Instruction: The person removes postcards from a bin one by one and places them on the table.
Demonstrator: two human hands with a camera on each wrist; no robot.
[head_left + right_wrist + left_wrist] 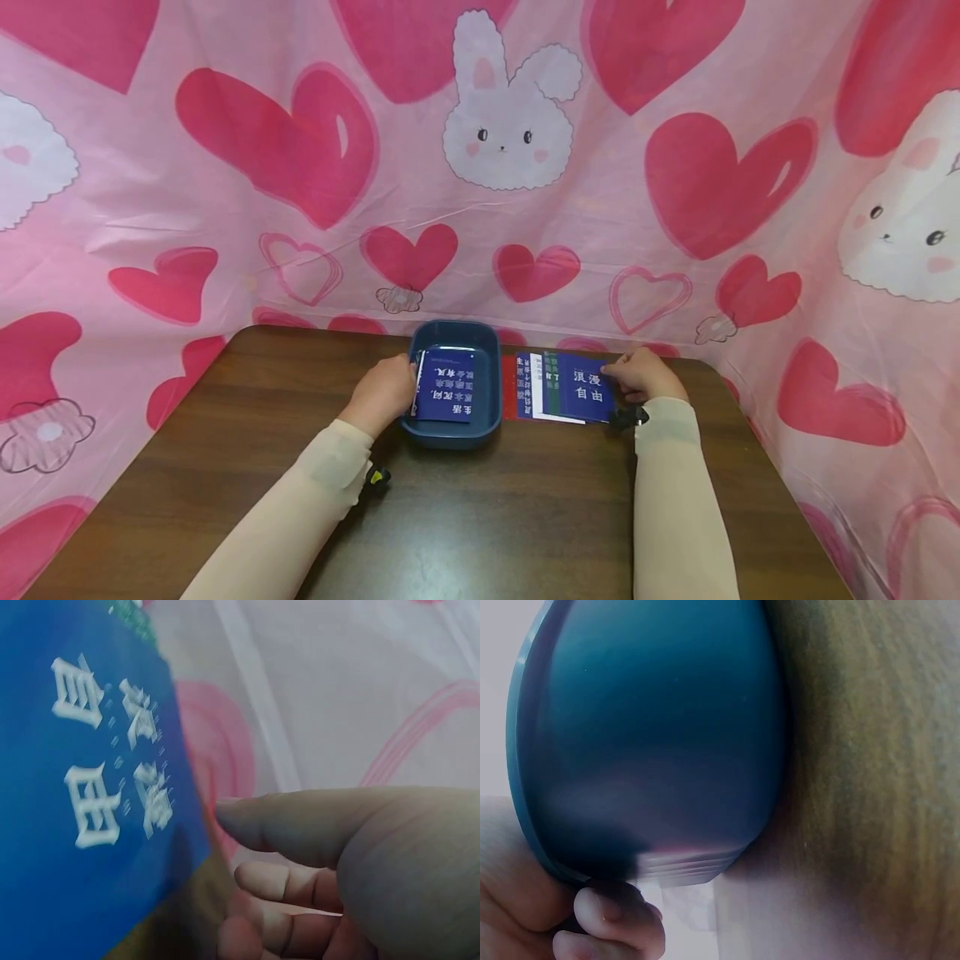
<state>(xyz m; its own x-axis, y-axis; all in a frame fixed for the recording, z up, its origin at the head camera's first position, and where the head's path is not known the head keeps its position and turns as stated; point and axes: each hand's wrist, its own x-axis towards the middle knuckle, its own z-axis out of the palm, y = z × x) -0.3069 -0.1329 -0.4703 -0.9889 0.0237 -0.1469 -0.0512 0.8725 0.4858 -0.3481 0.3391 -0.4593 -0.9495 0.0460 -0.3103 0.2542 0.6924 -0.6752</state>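
Observation:
A dark blue plastic basin (489, 417) sits toward the back of the table, holding a blue card (447, 392) with white characters. My left hand (384, 390) grips its left rim; in the left wrist view, curled fingers (619, 919) lie against the basin's outer wall (660, 735). To the basin's right, several cards overlap in a row: a red card (510, 392), a blue one, a white one, a green one and a blue top card (588, 396). My right hand (647, 375) is at the top card's right edge, its thumb (277, 825) beside that edge. Whether it touches is unclear.
The brown wooden table (450, 517) extends toward me from the basin and cards. A pink curtain (540, 208) printed with hearts and rabbits rises right behind them and along both sides. Dark wrist devices show beneath both sleeves.

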